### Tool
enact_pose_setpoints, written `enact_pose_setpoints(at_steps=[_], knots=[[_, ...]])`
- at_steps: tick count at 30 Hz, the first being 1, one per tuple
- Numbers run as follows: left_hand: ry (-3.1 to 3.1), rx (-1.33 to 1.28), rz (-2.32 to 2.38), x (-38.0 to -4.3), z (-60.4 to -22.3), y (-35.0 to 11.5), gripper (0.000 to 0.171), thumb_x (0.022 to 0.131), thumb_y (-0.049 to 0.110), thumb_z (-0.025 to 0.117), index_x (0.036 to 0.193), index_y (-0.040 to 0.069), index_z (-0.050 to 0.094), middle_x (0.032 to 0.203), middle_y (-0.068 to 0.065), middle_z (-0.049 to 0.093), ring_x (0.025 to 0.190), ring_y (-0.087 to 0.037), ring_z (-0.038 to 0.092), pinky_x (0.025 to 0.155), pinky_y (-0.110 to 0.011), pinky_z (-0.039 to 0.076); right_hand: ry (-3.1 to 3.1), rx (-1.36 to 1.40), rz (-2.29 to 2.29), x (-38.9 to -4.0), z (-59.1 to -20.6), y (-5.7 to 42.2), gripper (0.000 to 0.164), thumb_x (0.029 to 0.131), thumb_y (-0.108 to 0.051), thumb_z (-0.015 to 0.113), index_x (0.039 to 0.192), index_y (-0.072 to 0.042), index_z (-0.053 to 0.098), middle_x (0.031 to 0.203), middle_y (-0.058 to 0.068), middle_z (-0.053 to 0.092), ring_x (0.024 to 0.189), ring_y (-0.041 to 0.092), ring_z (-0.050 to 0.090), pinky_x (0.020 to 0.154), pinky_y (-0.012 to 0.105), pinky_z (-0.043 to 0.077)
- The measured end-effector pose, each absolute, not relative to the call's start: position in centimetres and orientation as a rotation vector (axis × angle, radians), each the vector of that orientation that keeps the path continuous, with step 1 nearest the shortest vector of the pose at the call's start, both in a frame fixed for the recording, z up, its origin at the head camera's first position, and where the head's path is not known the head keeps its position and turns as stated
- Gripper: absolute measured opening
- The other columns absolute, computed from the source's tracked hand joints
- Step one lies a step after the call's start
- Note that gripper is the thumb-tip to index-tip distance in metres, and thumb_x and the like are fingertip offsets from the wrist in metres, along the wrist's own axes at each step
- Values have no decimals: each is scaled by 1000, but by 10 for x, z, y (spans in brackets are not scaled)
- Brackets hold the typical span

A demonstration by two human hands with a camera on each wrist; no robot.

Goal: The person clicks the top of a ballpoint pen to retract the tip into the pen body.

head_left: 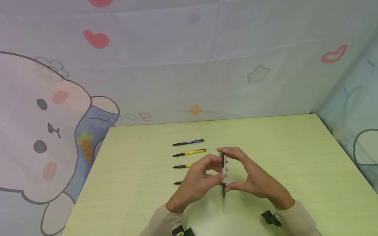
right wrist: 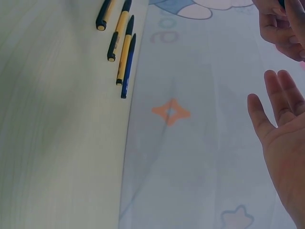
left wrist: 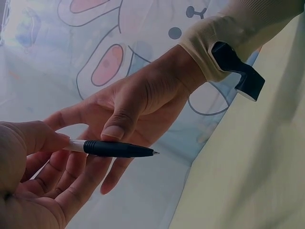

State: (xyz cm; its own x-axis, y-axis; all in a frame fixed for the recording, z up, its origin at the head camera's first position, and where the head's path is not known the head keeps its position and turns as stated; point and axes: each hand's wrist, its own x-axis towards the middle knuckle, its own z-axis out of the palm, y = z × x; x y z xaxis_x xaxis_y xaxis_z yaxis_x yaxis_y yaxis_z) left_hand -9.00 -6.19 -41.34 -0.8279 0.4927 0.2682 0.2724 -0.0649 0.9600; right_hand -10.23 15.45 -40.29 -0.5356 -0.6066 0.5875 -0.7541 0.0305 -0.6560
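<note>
Between its thumb and fingers my left hand (head_left: 196, 180) pinches a white pen (head_left: 223, 170) with a black clip and black grip. The pen's metal tip points toward me in the head view and to the right in the left wrist view. My right hand (head_left: 254, 175) is spread in a wide C beside it. Its thumb (left wrist: 114, 132) is at the black grip, while its index fingertip is at the pen's top end. In the right wrist view, the right hand's fingers (right wrist: 274, 102) look straight and apart.
Left of the hands, a blue pen (head_left: 188, 142) and a yellow pen (head_left: 189, 153) lie on the pale table (head_left: 133, 196). Two more yellow pens (right wrist: 105, 14) lie nearer me, partly behind the left hand in the head view. A printed cloth (head_left: 177, 65) hangs behind the table.
</note>
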Motion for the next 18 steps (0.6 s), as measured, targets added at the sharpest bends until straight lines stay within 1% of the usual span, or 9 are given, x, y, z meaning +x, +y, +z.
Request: enact_pose_setpoints(at_steps=[3, 10, 14, 18], knots=[[2029, 846, 2013, -90, -413, -62, 28, 96, 0, 68, 123, 5, 61, 112, -19, 63, 98, -15, 65, 73, -36, 63, -2155, 1428, 1534, -102, -402, 154, 100, 65, 8, 90, 147, 11, 32, 148, 25, 43, 136, 15, 43, 114, 20, 36], [2025, 834, 2020, -90, -413, -62, 28, 95, -1, 67, 122, 5, 61, 109, -18, 65, 98, -14, 66, 75, -36, 63, -2149, 1431, 1518, -103, -402, 153, 100, 64, 7, 91, 146, 11, 33, 145, 24, 45, 134, 21, 47, 115, 24, 36], [2033, 830, 2019, -90, -412, -63, 28, 95, -1, 67, 122, 6, 62, 109, -18, 65, 99, -14, 66, 75, -36, 63, -2167, 1413, 1521, -102, -402, 153, 100, 65, 7, 90, 147, 9, 34, 144, 25, 46, 134, 17, 47, 114, 22, 35], [2028, 833, 2032, -91, -413, -62, 27, 95, -1, 68, 121, 5, 62, 108, -20, 65, 98, -14, 66, 74, -35, 63, -2168, 1410, 1514, -103, -401, 153, 99, 65, 6, 91, 147, 9, 35, 144, 24, 46, 133, 16, 47, 114, 21, 35]])
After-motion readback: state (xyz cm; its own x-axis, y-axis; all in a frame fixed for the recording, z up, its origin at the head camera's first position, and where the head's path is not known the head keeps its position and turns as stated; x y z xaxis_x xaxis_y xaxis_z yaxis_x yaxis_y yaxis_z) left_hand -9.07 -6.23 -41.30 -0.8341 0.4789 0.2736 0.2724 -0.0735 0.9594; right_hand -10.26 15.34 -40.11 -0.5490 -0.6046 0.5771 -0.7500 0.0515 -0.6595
